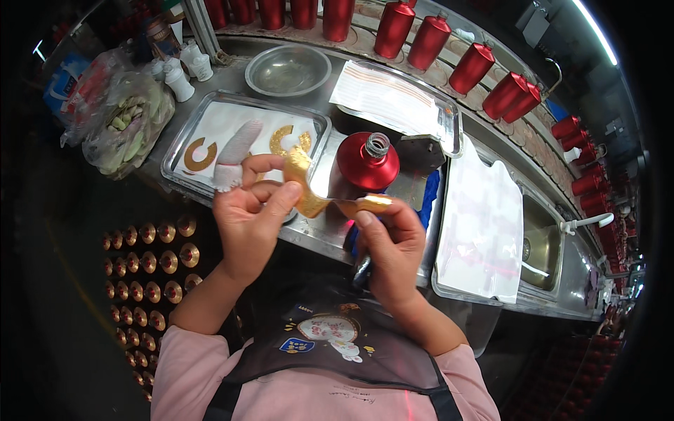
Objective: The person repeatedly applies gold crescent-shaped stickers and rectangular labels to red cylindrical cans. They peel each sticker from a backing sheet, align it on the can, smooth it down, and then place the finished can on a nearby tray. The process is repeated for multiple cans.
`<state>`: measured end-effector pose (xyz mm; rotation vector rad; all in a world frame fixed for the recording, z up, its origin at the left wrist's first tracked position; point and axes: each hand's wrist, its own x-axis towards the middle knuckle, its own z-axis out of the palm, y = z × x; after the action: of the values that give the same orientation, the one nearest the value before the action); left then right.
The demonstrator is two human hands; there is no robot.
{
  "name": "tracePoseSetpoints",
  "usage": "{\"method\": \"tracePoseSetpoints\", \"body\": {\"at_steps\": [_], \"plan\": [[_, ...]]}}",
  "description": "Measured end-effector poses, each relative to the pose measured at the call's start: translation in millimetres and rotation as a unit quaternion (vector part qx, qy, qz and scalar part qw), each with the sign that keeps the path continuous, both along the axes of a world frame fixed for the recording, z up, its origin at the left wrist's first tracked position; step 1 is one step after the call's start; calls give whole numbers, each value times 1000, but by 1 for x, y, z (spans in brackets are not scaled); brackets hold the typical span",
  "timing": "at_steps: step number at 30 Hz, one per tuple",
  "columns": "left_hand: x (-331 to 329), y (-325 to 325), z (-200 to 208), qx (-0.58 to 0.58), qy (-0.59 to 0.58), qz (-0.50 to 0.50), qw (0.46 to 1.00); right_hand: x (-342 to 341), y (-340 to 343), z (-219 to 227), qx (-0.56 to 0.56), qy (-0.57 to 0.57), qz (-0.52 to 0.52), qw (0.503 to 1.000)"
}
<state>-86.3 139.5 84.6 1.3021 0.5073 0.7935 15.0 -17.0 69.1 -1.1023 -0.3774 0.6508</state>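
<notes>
A C-shaped gold foil decal [303,188] is stretched between my two hands above the front of the metal bench. Thumb and fingers of my left hand [251,210] pinch one end, and a white cloth cover sits on its raised index finger. My right hand [394,247] pinches the other end, where the foil bends and shines. Just beyond the decal stands a glossy red bottle [366,167], upright, with an uncapped clear threaded neck. Left of it, a metal tray [175,151] lined with white sheet bears more gold C-shaped decals [199,154].
A round metal bowl [288,70] and a tray with striped sheets [385,95] lie farther back. At the right are a white sheet [481,224] and a sink [544,242]. Red bottles [472,68] line the conveyor behind. Plastic bags [130,130] sit at the left.
</notes>
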Motion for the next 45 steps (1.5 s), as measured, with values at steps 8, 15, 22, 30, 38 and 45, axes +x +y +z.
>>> {"method": "tracePoseSetpoints", "body": {"at_steps": [8,15,22,30,38,45], "plan": [[44,-30,-32,161,8,-6,987,104,-11,22,-113,-257,45,959],[39,-5,-44,54,16,3,998,132,15,11,-87,-99,76,988],[67,-4,-48,-65,-46,-131,988,99,9,-10,-46,-107,28,993],[67,4,-45,-124,-53,-165,977,107,12,-11,-43,-88,55,994],[70,3,-53,-93,-52,-168,980,104,13,-20,-57,-113,52,991],[71,5,-53,-107,-57,-173,977,109,14,-21,-46,-105,66,991]]}}
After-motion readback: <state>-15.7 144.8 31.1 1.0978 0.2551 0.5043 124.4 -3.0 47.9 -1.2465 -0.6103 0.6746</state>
